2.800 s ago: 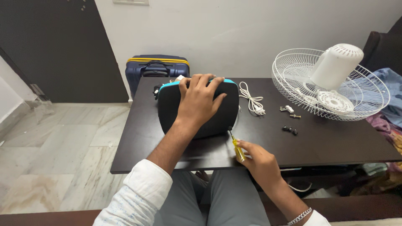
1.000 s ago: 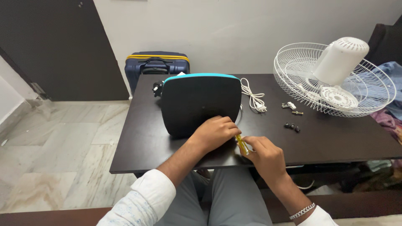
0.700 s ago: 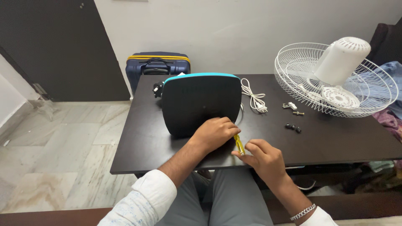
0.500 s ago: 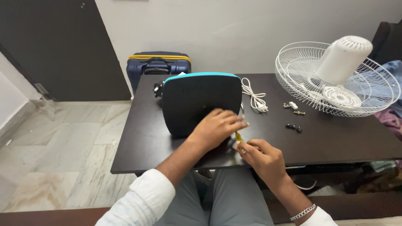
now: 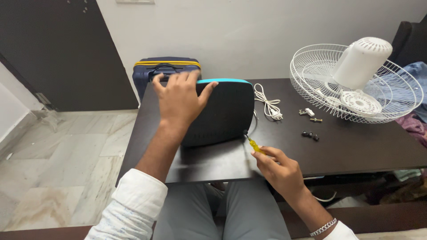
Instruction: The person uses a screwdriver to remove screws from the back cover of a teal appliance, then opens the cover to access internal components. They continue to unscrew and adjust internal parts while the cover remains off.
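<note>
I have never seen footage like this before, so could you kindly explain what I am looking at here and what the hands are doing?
There is no machine here: a person wears a camera on the head, looking down at their own two bare hands. The left hand rests on top of a black case with a teal rim, which stands on a dark table. The right hand holds a yellow-handled screwdriver, its tip at the case's lower right edge. Also on the table lie a coiled white cable, a few small screws and a white fan guard with motor housing. A blue suitcase stands behind.
</note>
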